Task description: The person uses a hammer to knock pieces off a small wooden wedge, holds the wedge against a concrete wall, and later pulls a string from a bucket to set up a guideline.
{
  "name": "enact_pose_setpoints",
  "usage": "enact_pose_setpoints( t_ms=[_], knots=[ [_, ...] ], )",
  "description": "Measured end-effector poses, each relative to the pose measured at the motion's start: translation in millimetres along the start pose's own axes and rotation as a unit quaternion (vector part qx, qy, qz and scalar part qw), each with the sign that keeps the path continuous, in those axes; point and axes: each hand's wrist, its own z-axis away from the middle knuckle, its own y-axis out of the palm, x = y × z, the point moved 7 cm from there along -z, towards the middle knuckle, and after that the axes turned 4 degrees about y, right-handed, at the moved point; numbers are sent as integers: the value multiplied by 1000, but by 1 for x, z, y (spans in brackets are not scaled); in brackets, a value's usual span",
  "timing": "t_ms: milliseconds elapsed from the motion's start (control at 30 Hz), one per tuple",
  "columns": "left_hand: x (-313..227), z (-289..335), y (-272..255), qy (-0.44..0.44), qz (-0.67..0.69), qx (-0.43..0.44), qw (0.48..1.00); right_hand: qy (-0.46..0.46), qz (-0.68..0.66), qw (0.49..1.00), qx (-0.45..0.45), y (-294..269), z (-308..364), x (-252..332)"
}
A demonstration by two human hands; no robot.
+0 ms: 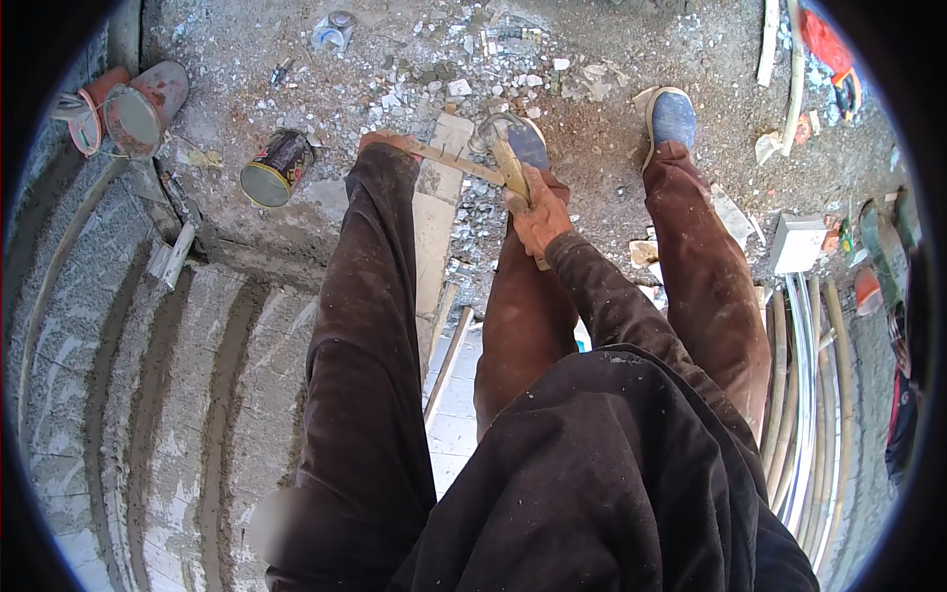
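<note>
Hammer [510, 168] clamped in right hand [543, 214], head pointing away from body — thin wooden strip [459, 162] between hands, long axis roughly left-to-right, left hand [387, 141] closed on near-left end, other end by hammer handle — contact unclear.

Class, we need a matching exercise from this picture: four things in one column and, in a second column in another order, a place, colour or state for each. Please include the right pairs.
Column one:
1. Can
2. Right hand
3. Shoes
4. Left hand

Column two:
A. Blue
B. At the left end of a pale strip
C. On the ground, left of both hands
D. Closed around a hammer

Right pairs: 1-C; 2-D; 3-A; 4-B
</note>
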Motion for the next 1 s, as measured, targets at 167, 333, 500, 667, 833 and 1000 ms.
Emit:
enact_pose_setpoints(
  t_ms=[167,333,500,667,833,1000],
  knots=[
    [3,-6,-5,2,-43,-2,999,13,-10,1000,15,1,6,7],
    [0,-14,0,9,-126,11,992,10,-18,1000,4,-2,3,7],
    [5,-16,-1,9,-166,15,986,11,-17,1000,8,-3,6,10],
    [12,-22,-2,7,-207,21,978,15,-8,1000,14,-4,4,7],
    [31,-39,2,8,-261,37,965,9,-2,1000,-12,-9,6,4],
    [50,-76,-13,-27,-298,81,951,13,-5,1000,3,-3,7,11]
  ],
)
